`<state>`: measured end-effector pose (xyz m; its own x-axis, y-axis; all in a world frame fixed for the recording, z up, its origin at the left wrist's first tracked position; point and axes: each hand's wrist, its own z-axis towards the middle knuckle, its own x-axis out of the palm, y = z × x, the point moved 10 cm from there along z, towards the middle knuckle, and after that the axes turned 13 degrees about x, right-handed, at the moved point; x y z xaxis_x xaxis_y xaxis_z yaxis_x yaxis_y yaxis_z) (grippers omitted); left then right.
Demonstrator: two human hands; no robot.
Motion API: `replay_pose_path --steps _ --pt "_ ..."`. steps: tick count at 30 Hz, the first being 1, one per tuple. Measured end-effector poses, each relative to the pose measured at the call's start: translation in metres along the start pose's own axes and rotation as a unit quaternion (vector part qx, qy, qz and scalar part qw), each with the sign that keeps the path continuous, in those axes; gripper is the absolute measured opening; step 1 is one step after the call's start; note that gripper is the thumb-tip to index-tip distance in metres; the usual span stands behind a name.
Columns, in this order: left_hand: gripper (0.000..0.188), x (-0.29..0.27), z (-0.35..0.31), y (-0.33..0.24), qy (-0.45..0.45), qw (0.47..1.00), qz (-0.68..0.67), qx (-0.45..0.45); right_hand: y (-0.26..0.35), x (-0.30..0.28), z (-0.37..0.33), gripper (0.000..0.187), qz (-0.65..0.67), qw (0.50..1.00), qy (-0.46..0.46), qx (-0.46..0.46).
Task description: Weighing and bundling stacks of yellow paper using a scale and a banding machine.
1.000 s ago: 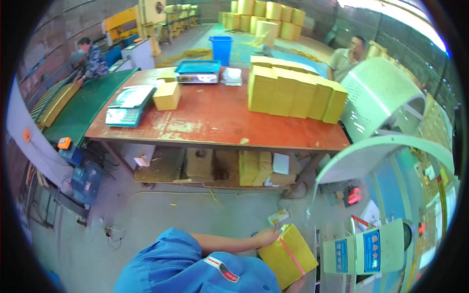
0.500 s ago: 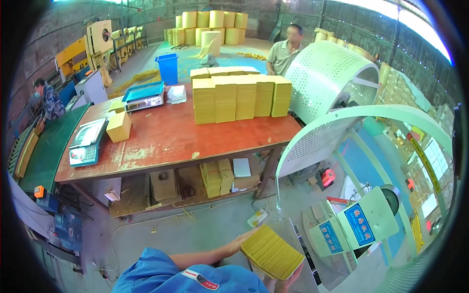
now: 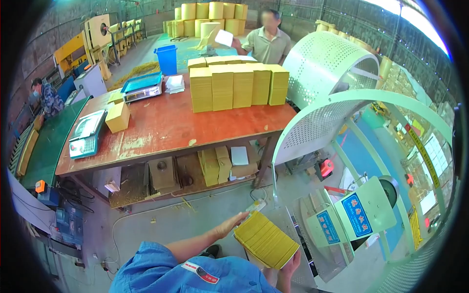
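Observation:
A thick block of yellow-brown paper sheets [image 3: 267, 240] is held in front of my body, tilted, with its layered edges facing up. My left hand [image 3: 230, 225] is at its left end, fingers along the upper left corner; part of the grip is hidden. At the lower right end, my right hand [image 3: 290, 266] grips the block from the side and below. Just beyond the block lies a grey metal machine bed [image 3: 285, 220], beside a pale machine head [image 3: 359, 215] with blue label plates.
A red-topped table [image 3: 166, 124] bears upright yellow paper stacks [image 3: 222, 90], two scales [image 3: 88, 134] and a loose paper block [image 3: 117, 117]. A perforated curved guard [image 3: 312, 132] rises at right. Across the table stands a co-worker [image 3: 267, 44]; another person [image 3: 46, 97] is beside the green conveyor [image 3: 61, 141].
The paper block has shifted slightly left and up in the picture, still between my hands. The co-worker across the table has straightened and now raises a white, flat object. The view has shifted slightly.

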<state>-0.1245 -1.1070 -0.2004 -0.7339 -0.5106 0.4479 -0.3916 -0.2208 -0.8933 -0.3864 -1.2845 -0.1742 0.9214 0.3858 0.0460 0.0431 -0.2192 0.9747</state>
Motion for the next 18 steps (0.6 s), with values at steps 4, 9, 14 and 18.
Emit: replay_pose_path --steps 4,9,14,18 --pt "0.065 0.025 -0.001 -0.016 0.021 1.0 0.008 -0.004 -0.008 0.0 0.008 0.019 0.028 0.997 0.014 0.077" --pt "0.064 0.032 -0.004 -0.018 -0.013 1.0 0.022 0.003 -0.01 0.004 0.021 0.016 0.029 0.996 0.016 0.082" --pt "0.072 0.034 0.007 -0.006 0.069 0.997 0.029 -0.013 0.013 0.004 0.011 0.014 0.008 1.0 -0.002 0.025" --pt "0.074 0.029 0.009 -0.001 0.101 0.993 0.051 -0.037 0.002 0.001 0.0 0.025 0.105 0.992 -0.001 0.074"
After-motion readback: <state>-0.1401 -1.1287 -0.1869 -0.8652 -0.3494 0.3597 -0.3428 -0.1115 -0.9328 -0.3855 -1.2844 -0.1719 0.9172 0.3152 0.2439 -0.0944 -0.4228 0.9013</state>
